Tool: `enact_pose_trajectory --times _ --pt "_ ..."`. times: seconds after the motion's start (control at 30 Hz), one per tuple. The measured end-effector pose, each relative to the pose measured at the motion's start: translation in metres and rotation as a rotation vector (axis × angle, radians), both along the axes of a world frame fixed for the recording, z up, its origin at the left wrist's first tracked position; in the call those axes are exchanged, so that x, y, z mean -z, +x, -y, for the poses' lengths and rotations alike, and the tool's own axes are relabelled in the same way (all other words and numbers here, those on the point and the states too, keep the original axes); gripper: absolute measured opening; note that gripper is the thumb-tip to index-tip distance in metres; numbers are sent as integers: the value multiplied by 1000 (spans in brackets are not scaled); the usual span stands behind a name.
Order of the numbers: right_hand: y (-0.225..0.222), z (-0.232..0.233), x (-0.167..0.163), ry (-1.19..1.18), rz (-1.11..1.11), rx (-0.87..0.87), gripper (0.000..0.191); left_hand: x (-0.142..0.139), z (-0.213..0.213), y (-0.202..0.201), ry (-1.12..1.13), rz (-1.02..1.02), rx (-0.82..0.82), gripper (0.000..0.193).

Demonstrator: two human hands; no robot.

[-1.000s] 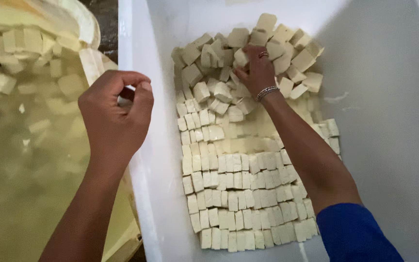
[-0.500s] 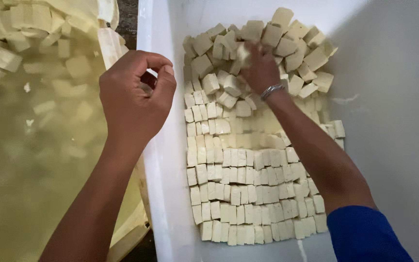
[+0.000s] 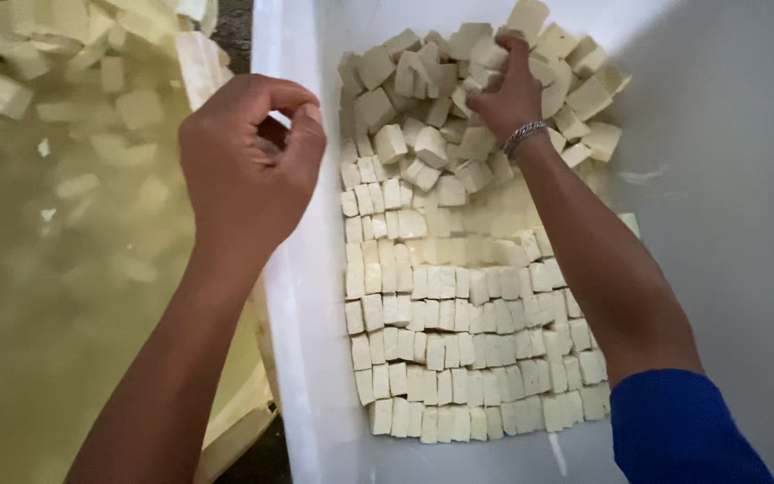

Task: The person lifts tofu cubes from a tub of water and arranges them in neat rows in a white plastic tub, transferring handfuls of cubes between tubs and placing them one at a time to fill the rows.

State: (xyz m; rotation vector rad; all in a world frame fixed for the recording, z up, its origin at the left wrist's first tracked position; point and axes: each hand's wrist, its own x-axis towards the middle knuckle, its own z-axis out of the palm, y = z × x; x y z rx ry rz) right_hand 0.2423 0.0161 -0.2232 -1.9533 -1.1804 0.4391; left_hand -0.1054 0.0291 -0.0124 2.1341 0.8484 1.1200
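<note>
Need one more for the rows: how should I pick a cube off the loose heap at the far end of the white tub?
Take a top cube by two opposite flat sides, coming straight down: it lies loose and tilted on the heap, sides exposed, left of the right hand.

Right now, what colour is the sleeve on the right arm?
Blue. The sleeve shows at the lower right of the head view, above the white tub.

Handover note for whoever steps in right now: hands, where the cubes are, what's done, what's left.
Left hand: curled loosely over the white tub's rim; cannot tell if it holds anything.
Right hand: down in the loose heap of cubes at the tub's far end, fingers on them.
Done: neat rows of cubes fill the near part of the tub floor.
Left: the loose heap is unsorted, and more cubes float in the yellow tub on the left.
</note>
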Motion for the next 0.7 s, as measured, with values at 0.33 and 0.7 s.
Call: enact_pose_trajectory --times 0.33,0.7 --pt "-51 103 -70 -574 172 -887 66 1 2 -1 -33 -3 -24 4" --pt "-74 143 -30 -805 753 -1053 53 1 -3 -3 87 -41 -18 5"
